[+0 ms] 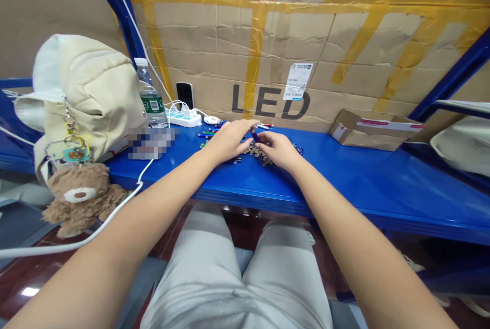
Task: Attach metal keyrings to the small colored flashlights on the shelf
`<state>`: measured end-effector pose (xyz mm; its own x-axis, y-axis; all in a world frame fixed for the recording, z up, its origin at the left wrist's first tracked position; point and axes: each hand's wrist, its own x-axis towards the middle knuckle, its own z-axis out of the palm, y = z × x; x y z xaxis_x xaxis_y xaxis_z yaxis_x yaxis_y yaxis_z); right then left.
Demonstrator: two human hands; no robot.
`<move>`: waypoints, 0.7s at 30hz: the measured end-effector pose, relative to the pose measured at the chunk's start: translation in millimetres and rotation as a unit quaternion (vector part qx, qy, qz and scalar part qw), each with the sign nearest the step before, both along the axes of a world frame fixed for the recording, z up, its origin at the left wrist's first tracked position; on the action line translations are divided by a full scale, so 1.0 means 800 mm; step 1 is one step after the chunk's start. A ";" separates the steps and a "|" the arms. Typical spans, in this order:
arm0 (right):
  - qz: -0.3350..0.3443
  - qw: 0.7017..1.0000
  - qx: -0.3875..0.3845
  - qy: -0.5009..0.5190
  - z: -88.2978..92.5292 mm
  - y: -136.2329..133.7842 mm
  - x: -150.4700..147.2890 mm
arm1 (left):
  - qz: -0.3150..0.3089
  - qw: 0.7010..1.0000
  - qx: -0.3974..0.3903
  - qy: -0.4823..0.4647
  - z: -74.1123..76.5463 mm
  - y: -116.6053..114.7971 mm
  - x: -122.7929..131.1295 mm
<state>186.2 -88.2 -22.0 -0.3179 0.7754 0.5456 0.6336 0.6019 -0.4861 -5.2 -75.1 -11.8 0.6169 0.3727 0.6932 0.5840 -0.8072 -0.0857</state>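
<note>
Above the blue shelf (325,175), my right hand (278,149) pinches a small dark blue tube (255,137) between thumb and fingers. My left hand (226,141) curls over from the other side, its fingertips at the tube's shiny upper end. Under and between the hands lies a pile of small round silvery discs (264,158), partly hidden by the fingers. Several slim blue and green tubes (206,135) lie to the left of my left hand. Behind the fingertips are a few red and white pieces (265,125), too small to make out.
A cream bag (88,94) with a teddy bear charm (82,193) stands at left, near a water bottle (152,96). A white power strip (186,117) and cable sit behind. An open cardboard box (373,130) is at right. A large taped carton (214,53) walls the back.
</note>
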 end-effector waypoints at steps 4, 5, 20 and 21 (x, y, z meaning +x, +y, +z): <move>0.003 0.997 -0.049 0.058 -0.004 0.004 -0.001 | 0.009 0.997 -0.019 -0.079 0.004 -0.001 -0.003; 0.005 0.996 -0.058 0.071 -0.005 0.005 -0.001 | 0.011 0.997 -0.021 -0.079 0.004 -0.002 -0.003; -0.023 0.999 0.034 -0.027 0.003 0.000 0.008 | 0.043 0.992 -0.083 0.090 -0.002 0.008 -0.004; -0.039 0.998 0.039 -0.036 0.003 0.001 0.010 | 0.043 0.991 -0.104 0.067 -0.003 0.009 -0.005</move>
